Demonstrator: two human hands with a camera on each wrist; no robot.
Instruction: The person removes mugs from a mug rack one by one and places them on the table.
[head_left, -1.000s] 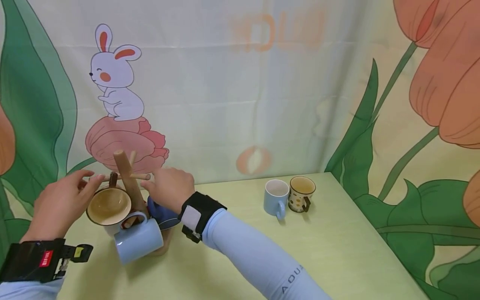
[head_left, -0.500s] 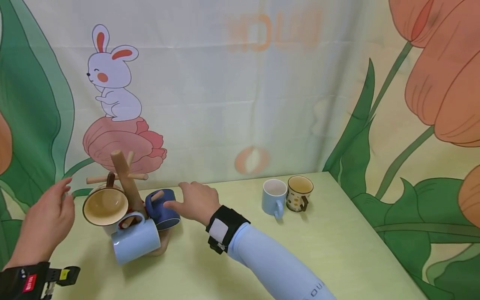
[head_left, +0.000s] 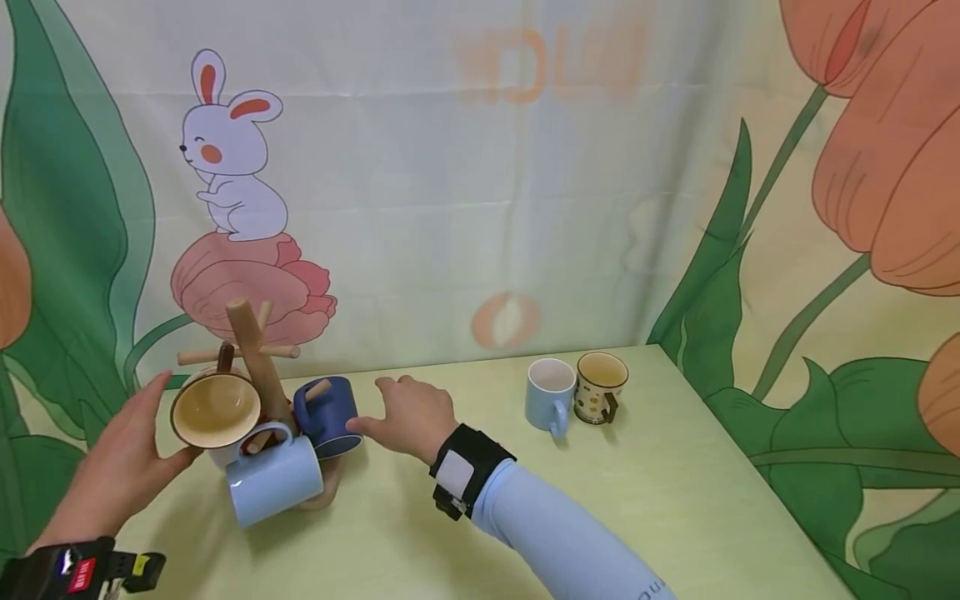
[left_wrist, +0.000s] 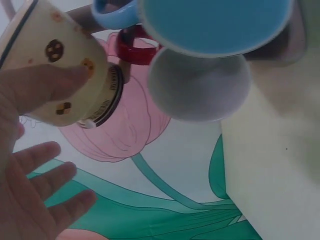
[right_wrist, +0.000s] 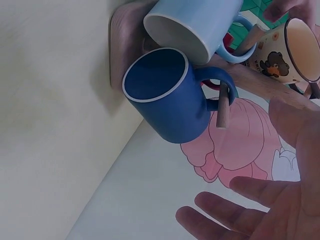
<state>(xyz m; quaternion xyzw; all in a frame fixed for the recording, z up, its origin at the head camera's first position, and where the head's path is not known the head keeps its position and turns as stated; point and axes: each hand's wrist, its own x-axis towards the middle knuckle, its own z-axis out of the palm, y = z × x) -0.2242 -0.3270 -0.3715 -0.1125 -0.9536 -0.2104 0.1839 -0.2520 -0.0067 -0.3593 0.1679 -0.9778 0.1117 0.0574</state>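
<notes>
A wooden mug tree (head_left: 257, 354) stands at the left of the table with mugs hanging from its pegs. My left hand (head_left: 120, 462) is at the left side of a cream mug (head_left: 217, 410) with a brown handle, thumb near its rim. In the left wrist view the thumb overlaps the mug's printed side while several fingers spread out straight. A light blue mug (head_left: 276, 482) hangs tilted at the front, and a dark blue mug (head_left: 333, 421) at the right. Just right of the dark blue mug is my right hand (head_left: 416, 421), holding nothing, fingers extended.
A pale mug (left_wrist: 200, 90) hangs low on the tree near a red handle, under the light blue one in the left wrist view. Farther right on the table, another light blue mug (head_left: 550, 396) stands beside a patterned cream mug (head_left: 596, 392). A printed curtain (head_left: 420, 208) backs the table.
Both hands have left the upper peg and moved apart. The right hand has drawn rightward past the dark blue mug; the left hand has dropped back, then come in beside the cream mug.
</notes>
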